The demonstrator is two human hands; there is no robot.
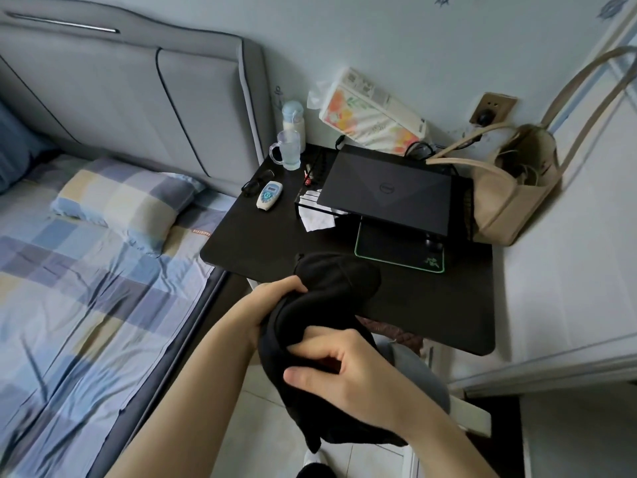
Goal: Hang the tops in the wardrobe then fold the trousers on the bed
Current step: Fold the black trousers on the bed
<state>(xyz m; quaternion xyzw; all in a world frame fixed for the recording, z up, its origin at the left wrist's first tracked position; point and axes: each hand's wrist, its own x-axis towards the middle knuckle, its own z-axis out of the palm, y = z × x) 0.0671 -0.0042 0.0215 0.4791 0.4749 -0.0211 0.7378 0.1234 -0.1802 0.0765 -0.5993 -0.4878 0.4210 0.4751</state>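
Nearest the camera, the right hand (348, 370) is gripping a black garment (331, 298), fingers (320, 339) curled into the cloth. Just beyond, the left hand (279, 301) is clutching the same bunched fabric, which is hanging over the desk (255, 232) at its near edge. Farther back, a closed laptop (386, 198) is sitting on a stand near the far edge, a beige bag (499, 198) filling the far right corner, the bed (86, 288) lying alongside the left edge
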